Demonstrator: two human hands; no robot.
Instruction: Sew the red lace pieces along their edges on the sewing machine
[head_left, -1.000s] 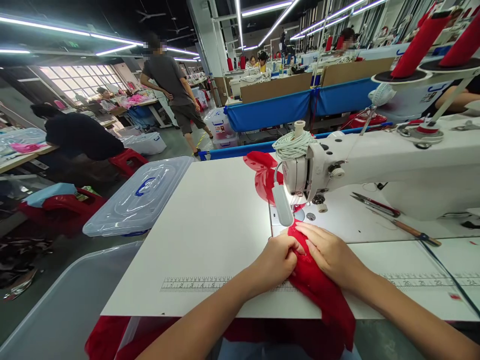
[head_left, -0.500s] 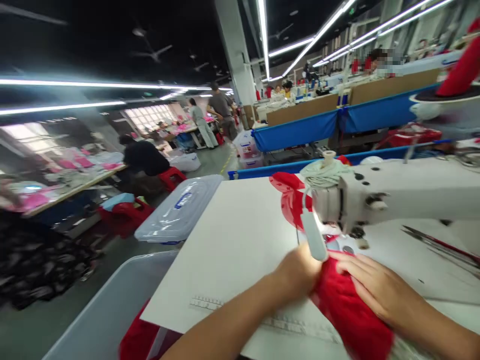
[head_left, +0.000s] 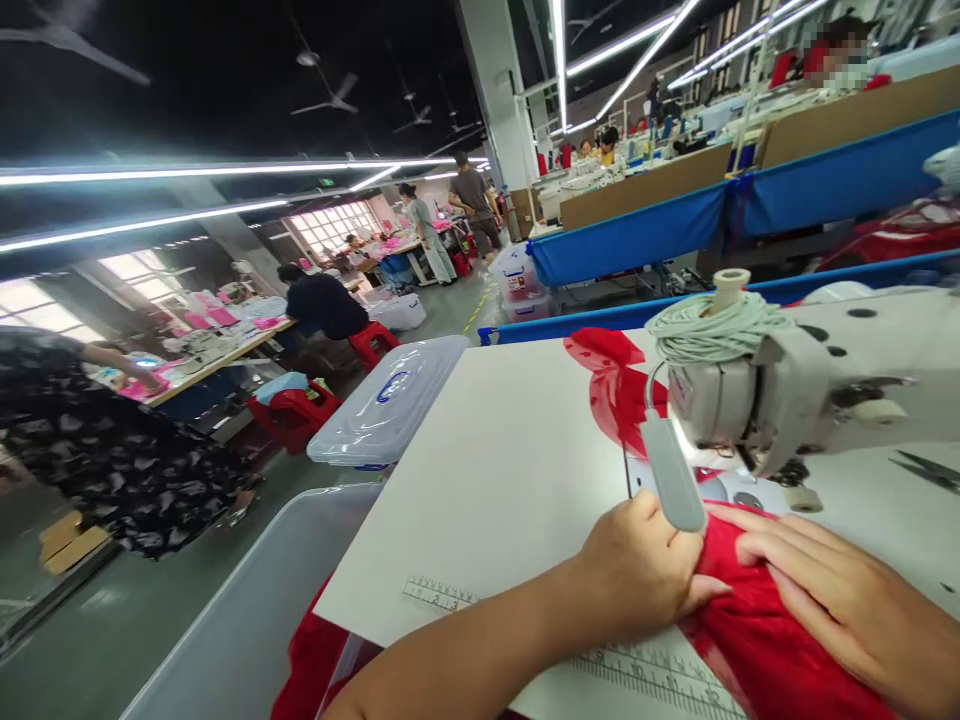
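A red fabric piece [head_left: 772, 640] lies under both hands in front of the white sewing machine [head_left: 900, 340]. My left hand [head_left: 645, 570] is curled closed on the fabric's left edge, its thumb resting on top. My right hand [head_left: 840, 590] lies fairly flat over the cloth, fingers stretched toward the needle area. A grey lamp head [head_left: 673, 475] hangs just above my left hand and hides part of its fingers. Beyond the machine head, more red cut pieces [head_left: 619, 385] lie on the white table [head_left: 510, 450]. The needle itself is hidden.
Pale green cord [head_left: 712, 325] is coiled on the machine; black scissors [head_left: 926, 470] lie at right. A ruler scale [head_left: 637, 665] runs along the table's front. Left stand a lidded clear box [head_left: 390, 400] and an open bin [head_left: 247, 600]. A person in a patterned dress [head_left: 127, 470] stands farther left.
The view has swung so the table, machine and hands appear farther right, and the picture is sharper. Both hands remain on the red fabric.
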